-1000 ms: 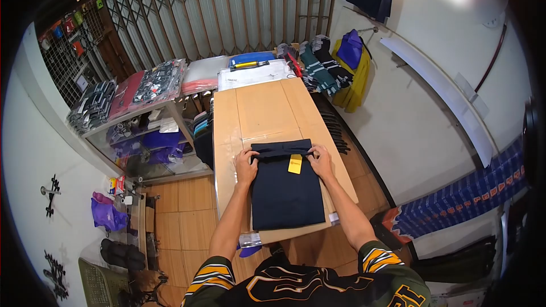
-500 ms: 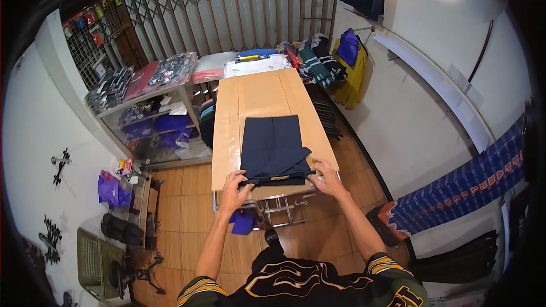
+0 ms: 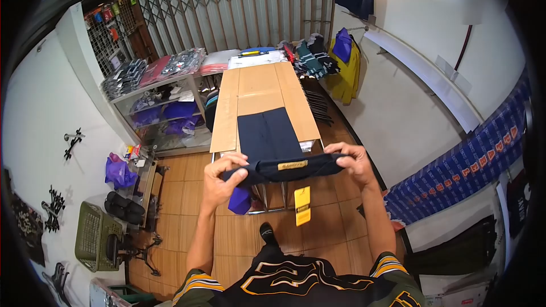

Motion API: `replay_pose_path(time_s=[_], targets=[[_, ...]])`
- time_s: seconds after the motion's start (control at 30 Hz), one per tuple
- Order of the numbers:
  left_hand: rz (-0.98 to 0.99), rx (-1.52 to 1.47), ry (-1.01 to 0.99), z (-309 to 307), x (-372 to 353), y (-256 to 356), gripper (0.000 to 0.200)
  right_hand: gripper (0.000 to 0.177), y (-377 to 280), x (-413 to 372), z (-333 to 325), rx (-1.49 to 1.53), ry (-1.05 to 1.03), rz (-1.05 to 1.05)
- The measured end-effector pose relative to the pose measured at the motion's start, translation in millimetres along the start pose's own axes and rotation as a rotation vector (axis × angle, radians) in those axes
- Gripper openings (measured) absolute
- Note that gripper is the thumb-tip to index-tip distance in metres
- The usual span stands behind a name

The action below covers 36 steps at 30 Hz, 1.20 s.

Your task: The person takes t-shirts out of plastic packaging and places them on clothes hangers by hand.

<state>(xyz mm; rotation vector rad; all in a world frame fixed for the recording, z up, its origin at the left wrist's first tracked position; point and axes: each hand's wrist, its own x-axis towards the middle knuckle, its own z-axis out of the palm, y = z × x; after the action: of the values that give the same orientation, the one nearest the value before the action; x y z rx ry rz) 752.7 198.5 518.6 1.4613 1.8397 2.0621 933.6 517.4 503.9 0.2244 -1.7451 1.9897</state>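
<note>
The left hand point(image 3: 225, 178) and the right hand point(image 3: 351, 165) each pinch one end of the waistband point(image 3: 267, 169) of a dark navy garment point(image 3: 267, 133), stretched between them beyond the near edge of the table point(image 3: 261, 82). The garment's far part lies flat on the table; a yellow tag point(image 3: 302, 206) hangs below the waistband.

To the left, a glass display case point(image 3: 185, 150) holds purple packages point(image 3: 180, 110) on its shelves, with plastic-wrapped clothes point(image 3: 182, 61) stacked on top. A crumpled purple bag point(image 3: 119, 171) sits by the wall; its contents cannot be seen. The green basket point(image 3: 94, 239) stands lower down, and what it holds, if anything, cannot be made out.

The raised waistband hides the stretch of garment behind it, and some fingertips are lost against the dark cloth. The tag's print is too small to read. The blue banner point(image 3: 463, 165) is cut off at the right by the lens's dark border, and a blurred patch covers something at the upper right.
</note>
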Motion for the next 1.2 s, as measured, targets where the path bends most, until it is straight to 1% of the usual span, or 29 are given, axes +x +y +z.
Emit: replay_pose_path(time_s=[0.03,0.07,0.1,0.17,0.2,0.23,0.3,0.37,0.4,0.43,0.5,0.53,0.57,0.6,0.63,0.67,0.7,0.77,0.8,0.87,0.9,0.93,0.97,1.07,1.2], targets=[[0.027,0.001,0.026,2,4,12,0.035,0.018,-14,2,4,-0.005,0.008,-0.037],[0.030,0.001,0.021,2,10,27,0.035,0.019,-21,3,1,0.003,0.052,-0.013],[0.087,0.017,0.052,4,17,34,0.036,0.021,-27,4,-2,0.012,0.096,0.012],[0.141,0.021,0.096,1,29,53,0.037,0.021,-56,14,13,0.018,0.109,-0.088],[0.134,0.030,0.100,-2,34,60,0.039,0.025,-62,20,14,0.048,0.081,-0.170],[0.129,0.038,0.104,-6,38,67,0.041,0.033,-74,23,20,0.117,0.073,-0.153],[0.141,0.074,0.152,-13,48,84,0.044,0.041,-86,30,13,0.050,0.102,-0.147],[0.143,-0.004,0.131,-22,55,88,0.045,0.040,-98,36,10,-0.053,0.115,-0.165],[0.144,0.032,0.147,-28,57,92,0.045,0.044,-109,37,18,-0.126,0.130,-0.173],[0.144,0.068,0.163,-31,59,97,0.046,0.044,-114,39,18,-0.121,0.125,-0.172],[0.121,0.054,0.153,-36,61,104,0.046,0.048,-124,45,12,-0.595,0.131,-0.232],[0.121,0.120,0.131,-42,61,108,0.046,0.052,-126,46,9,-0.656,0.114,-0.270],[0.121,0.186,0.108,-47,61,112,0.047,0.052,-130,46,7,-0.655,0.114,-0.270],[0.120,0.187,0.109,-51,61,115,0.047,0.053,-139,44,7,-0.828,0.024,-0.251],[0.116,0.368,0.074,-54,61,117,0.049,0.055,-146,42,9,-0.998,-0.069,-0.230],[0.112,0.548,0.038,-56,61,119,0.050,0.056,-155,39,11,-1.131,-0.068,-0.189],[0.111,0.549,0.038,-60,59,121,0.050,0.056,-155,38,10,-1.129,-0.069,-0.189],[0.094,0.882,-0.055,-66,54,124,0.054,0.051,-152,36,3,-1.214,-0.011,-0.066],[0.082,0.978,-0.058,-69,51,127,0.053,0.051,-147,35,-5,-1.214,-0.014,-0.063],[0.063,0.982,-0.054,-74,46,119,0.051,0.040,-135,34,-19,-1.295,0.009,-0.240],[0.046,0.986,-0.051,-75,45,116,0.049,0.040,-133,33,-23,-1.295,0.008,-0.237],[0.021,1.025,-0.062,-74,41,117,0.043,0.035,-131,31,-26,-1.306,0.037,-0.256],[0.020,1.023,-0.065,-74,37,116,0.043,0.030,-130,28,-29,-1.315,0.069,-0.274],[0.010,1.080,-0.028,-78,27,109,0.036,0.026,-128,16,-28,-1.315,0.099,-0.298],[-0.022,1.049,-0.008,-80,15,94,0.031,0.026,-120,8,-33,-1.276,0.130,-0.290]])
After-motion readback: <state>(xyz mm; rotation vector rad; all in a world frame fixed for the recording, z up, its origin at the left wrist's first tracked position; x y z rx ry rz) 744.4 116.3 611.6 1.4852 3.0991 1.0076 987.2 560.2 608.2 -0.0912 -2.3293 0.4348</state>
